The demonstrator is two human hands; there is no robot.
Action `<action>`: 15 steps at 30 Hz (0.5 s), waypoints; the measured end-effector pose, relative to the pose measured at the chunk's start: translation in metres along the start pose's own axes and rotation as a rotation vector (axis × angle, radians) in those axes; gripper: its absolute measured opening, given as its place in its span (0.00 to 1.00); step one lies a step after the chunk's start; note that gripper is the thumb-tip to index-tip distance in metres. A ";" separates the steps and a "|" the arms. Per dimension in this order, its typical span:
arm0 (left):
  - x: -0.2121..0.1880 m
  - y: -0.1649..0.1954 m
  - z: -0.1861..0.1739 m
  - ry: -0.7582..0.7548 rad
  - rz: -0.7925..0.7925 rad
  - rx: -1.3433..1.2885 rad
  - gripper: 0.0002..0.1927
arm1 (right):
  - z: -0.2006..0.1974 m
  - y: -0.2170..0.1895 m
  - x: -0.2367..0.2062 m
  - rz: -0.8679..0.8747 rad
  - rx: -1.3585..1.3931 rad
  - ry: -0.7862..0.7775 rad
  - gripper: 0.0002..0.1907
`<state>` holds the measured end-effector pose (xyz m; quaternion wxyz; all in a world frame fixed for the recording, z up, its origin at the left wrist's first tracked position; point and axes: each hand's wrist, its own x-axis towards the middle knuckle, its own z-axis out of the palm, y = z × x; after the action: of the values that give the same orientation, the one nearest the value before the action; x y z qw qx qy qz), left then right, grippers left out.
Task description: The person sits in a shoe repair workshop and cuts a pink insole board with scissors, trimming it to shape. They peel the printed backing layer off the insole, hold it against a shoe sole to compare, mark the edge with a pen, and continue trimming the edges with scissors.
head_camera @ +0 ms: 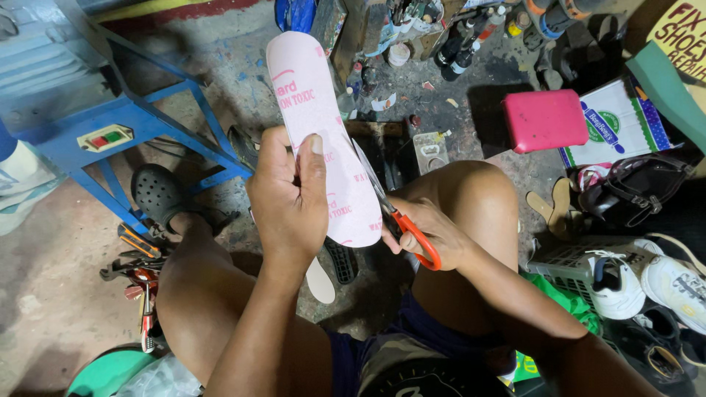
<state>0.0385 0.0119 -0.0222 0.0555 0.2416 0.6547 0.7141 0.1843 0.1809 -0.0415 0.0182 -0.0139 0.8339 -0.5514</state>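
Two hands at work over bare knees, seen from above. Far left: blue metal stand [140,125] with a switch box, a black clog [158,192] by its foot, loose pliers and hand tools [140,276] on the concrete floor [44,294]. Left hand [288,195] grips a pink insole sheet [323,140], thumb pressed on its face, fingers behind, holding it upright and tilted so the right edge faces the blades. Sheet is shoe-sole shaped, pale pink with red print; it stands between the knees, clear of the floor. Right hand [430,235] is closed through the orange loops of the scissors [397,213]; blades lie along the sheet's right edge, seemingly biting into it, though the exact cut point is hard to make out. A second pale insole [321,281] lies on the floor under the hands. Right: pink box [544,120], sandal soles [551,206], white sneakers [647,279], a black bag [632,192]. Bottles and jars [456,44] crowd the top.
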 end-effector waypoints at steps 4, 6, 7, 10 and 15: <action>0.001 0.000 0.000 0.003 -0.013 0.040 0.05 | 0.001 -0.001 -0.001 0.058 -0.042 0.026 0.23; 0.002 0.000 0.000 0.009 0.013 0.035 0.05 | 0.002 0.000 -0.002 0.119 -0.049 0.052 0.20; 0.001 0.000 0.000 0.010 0.023 0.013 0.05 | 0.004 0.000 -0.003 0.176 -0.039 0.065 0.18; 0.002 0.002 0.000 0.017 0.007 0.035 0.05 | 0.004 0.002 -0.004 0.250 -0.002 0.073 0.15; 0.001 0.005 0.001 0.008 0.009 0.084 0.05 | -0.001 0.005 -0.003 0.038 -0.072 0.046 0.29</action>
<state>0.0395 0.0129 -0.0167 0.0394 0.2439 0.6831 0.6872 0.1874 0.1838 -0.0461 0.0091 0.0138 0.8537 -0.5205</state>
